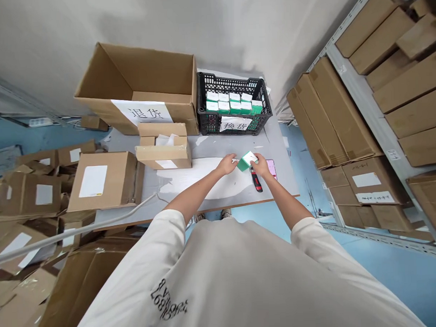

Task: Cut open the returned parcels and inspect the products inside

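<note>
A small green and white box (243, 163) is tilted above the table, gripped at its right side by my right hand (261, 166). Just left of the box is my left hand (226, 165), its fingers closed together near the box's edge. Something small and pale shows at those fingertips, too small to name. Below the box lies a red and black utility knife (256, 181). A phone with a pink screen (271, 168) is partly covered by my right hand and forearm.
A black crate (234, 120) holds several green and white boxes. Beside it stands a large open carton (137, 111), with a smaller open carton (164, 158) in front. A closed carton (97, 182) sits at the table's left. Shelves (366, 115) with cartons rise on the right.
</note>
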### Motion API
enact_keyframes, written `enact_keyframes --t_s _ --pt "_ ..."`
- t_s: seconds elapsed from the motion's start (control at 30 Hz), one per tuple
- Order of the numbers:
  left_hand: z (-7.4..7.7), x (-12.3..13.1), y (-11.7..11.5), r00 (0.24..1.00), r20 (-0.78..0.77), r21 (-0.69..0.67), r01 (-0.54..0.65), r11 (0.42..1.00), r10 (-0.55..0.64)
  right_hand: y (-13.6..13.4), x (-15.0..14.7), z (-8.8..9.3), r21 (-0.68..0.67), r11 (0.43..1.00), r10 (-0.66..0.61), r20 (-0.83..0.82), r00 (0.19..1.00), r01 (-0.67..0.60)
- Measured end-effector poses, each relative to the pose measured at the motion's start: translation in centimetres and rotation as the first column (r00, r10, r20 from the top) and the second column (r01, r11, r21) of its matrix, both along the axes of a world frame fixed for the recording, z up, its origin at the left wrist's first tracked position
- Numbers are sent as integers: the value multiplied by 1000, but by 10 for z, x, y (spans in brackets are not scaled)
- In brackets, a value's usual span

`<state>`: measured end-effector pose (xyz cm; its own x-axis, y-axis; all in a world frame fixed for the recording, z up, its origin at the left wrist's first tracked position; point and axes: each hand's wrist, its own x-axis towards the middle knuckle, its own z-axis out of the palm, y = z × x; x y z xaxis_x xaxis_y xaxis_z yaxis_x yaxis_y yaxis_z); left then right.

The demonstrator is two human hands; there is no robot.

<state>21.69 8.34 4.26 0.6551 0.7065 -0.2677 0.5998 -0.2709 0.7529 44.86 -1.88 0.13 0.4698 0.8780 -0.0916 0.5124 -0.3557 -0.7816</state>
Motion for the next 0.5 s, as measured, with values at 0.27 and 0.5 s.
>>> enact_keyframes --t_s 0.27,0.5 --pt "-20 4 -13 960 -190 -405 -267 874 205 -46 -71 -27 -85 996 -64 -298 952 40" --pt "-55 -31 -23 970 -210 -274 -181 945 125 -63 -107 -39 -191 982 -116 -598 793 0"
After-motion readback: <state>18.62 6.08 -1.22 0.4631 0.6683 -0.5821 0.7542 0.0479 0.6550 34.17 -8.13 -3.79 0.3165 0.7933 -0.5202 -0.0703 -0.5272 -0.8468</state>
